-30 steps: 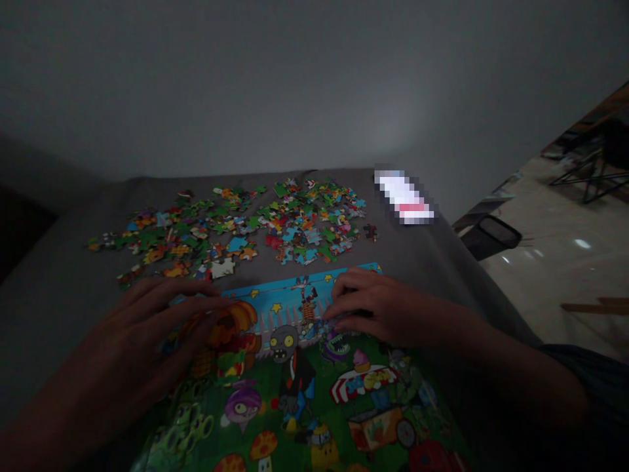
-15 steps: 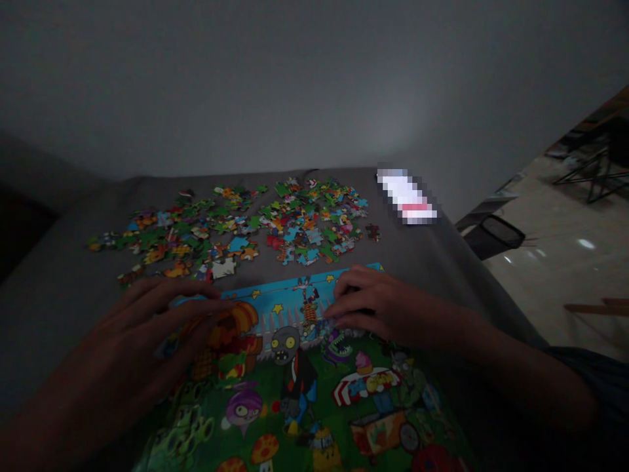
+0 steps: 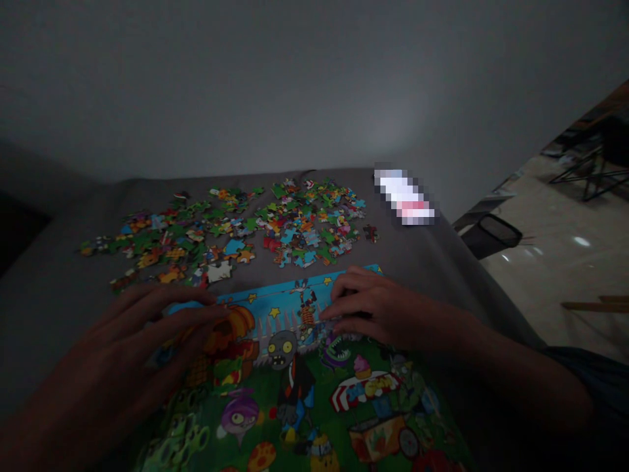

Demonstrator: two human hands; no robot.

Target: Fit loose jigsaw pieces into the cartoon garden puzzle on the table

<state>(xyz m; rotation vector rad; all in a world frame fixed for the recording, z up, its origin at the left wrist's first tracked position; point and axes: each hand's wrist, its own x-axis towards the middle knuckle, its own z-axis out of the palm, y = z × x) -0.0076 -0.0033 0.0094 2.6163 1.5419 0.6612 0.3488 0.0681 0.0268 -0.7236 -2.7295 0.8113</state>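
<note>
A colourful cartoon picture sheet lies on the grey cloth in front of me, with a blue sky strip along its far edge. My left hand rests flat on its upper left part, fingers stretched out. Fingers curled, my right hand presses its fingertips down on the upper right part of the picture. Whether a piece lies under those fingertips is hidden. Beyond the sheet, several loose jigsaw pieces are scattered across the cloth.
The grey cloth surface ends at a grey wall behind. A blurred white and pink object lies at the far right corner. To the right the surface drops to a pale floor with a dark bin and a chair frame.
Both hands stay in place on the sheet. The view has shifted slightly, nothing else has visibly moved.
</note>
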